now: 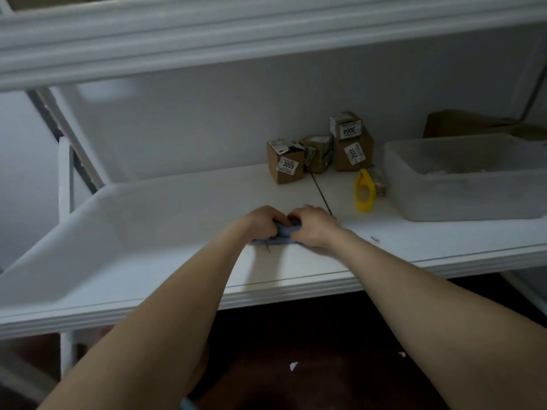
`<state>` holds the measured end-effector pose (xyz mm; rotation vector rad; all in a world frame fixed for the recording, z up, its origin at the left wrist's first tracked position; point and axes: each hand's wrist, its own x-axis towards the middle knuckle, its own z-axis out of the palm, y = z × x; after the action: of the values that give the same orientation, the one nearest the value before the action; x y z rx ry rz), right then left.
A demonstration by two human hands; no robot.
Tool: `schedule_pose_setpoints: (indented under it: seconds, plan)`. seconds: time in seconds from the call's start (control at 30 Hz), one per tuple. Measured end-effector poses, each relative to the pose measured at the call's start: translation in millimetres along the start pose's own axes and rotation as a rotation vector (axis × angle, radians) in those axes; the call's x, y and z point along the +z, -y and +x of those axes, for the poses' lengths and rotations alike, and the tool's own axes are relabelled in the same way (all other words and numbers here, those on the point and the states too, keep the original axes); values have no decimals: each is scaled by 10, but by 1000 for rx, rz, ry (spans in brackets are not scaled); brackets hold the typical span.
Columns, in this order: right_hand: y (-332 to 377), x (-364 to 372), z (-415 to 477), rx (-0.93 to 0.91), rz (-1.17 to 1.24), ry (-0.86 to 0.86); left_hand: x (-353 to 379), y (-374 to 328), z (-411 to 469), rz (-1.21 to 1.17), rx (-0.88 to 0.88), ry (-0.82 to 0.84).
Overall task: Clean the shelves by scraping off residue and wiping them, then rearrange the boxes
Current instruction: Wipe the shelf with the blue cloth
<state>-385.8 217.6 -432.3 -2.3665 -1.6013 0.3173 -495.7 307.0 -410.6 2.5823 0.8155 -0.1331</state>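
Observation:
A blue cloth (281, 236) lies bunched on the white shelf (177, 208), near its front edge. My left hand (262, 221) and my right hand (312, 226) both grip the cloth, fingers curled into it, knuckles nearly touching. Several small cardboard boxes stand at the back of the shelf: one labelled 3005 (285, 162), one labelled 2011 (353, 153) with a box labelled 3004 (347, 125) stacked on it, and one more (316, 153) between them. A yellow-handled brush (364, 192) lies to the right of my hands.
A translucent plastic bin (467, 179) sits on the shelf at the right, with brown cardboard (467, 124) behind it. Another shelf (207, 39) hangs close overhead. White scraps (293, 366) lie on the dark floor below. A small speck of residue (375, 239) sits near the front edge.

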Motion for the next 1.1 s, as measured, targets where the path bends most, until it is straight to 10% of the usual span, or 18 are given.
schedule_pose_setpoints:
  seconds: [0.33, 0.73, 1.1]
  plan:
    - [-126, -329, -198, 106, 145, -350, -91, -346, -12, -109, -43, -507]
    - [-569, -210, -477, 550, 29, -33, 111, -28, -18, -91, -132, -359]
    - [309, 164, -224, 248, 114, -79, 19, 41, -137, -27, -202, -382]
